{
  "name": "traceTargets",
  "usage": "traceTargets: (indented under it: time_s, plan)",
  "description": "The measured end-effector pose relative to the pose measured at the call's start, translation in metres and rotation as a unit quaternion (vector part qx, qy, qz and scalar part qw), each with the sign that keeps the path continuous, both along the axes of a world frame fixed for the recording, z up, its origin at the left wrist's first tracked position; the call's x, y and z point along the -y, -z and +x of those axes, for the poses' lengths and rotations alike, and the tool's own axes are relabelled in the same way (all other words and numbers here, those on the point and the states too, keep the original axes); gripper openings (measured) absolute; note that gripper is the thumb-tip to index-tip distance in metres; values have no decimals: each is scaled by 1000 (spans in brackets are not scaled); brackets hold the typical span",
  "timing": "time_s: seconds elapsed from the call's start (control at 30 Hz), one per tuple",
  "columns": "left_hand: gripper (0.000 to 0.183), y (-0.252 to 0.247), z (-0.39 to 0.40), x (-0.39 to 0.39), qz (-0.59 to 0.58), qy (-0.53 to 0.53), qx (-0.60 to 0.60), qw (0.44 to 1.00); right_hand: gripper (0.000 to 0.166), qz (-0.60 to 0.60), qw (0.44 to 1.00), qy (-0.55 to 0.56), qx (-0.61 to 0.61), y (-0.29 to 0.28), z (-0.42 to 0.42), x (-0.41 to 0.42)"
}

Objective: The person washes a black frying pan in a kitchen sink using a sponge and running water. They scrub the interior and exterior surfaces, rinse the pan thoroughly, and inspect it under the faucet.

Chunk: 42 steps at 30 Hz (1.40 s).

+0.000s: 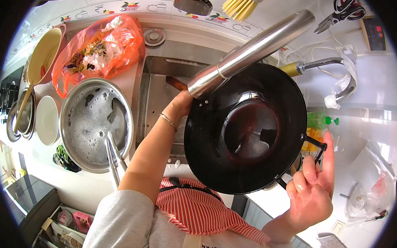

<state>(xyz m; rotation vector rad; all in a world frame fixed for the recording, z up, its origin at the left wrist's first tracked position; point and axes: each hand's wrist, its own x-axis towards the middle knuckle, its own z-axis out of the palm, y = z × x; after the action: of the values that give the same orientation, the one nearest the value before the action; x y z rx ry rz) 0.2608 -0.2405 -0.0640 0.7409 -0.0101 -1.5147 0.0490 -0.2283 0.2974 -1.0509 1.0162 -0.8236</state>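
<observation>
A black wok (216,163) is tilted with its inside towards me. My left hand (181,104) is closed at its upper left edge, round a brown wooden handle (176,82) that sticks out beyond it; part of that hand is hidden. Across the rim runs a thick shiny metal tube (252,53), which looks like a tap spout. On the lower right, fingers of my right hand (309,185) curl over the wok's black loop handle (315,141), index finger extended. Dark reddish liquid or a reflection shows in the wok's bottom.
Behind the wok lies a steel sink (156,102). Left of it stand a steel basin (130,127) of sudsy water with tongs (111,154), an orange bag (128,30) of scraps, a white bowl (48,120) and a colander (45,47). Scissors (341,9) hang at upper right.
</observation>
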Motion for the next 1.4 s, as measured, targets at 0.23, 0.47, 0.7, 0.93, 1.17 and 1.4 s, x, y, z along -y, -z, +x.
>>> traceTargets:
  time_s: [0.23,0.47,0.7,0.93,1.17,1.4]
  plan:
    - [41,-5,9,-18,-42,24,-86,995,93,12,995,-37,94,1,-31,17]
    - [34,-65,-4,4,-7,-48,-70,996,93,15,993,-59,104,-3,-36,15]
    - [29,-10,-6,15,136,-183,-128,965,90,21,995,-53,79,-7,-43,18]
    - [30,57,32,17,215,-363,-186,887,80,-3,975,-113,191,-57,-82,31]
    - [46,53,24,18,-13,-371,-391,842,70,-121,975,-86,167,-84,-129,37]
    - [23,66,4,-19,42,-180,-247,951,58,-87,975,-97,182,-94,-129,40]
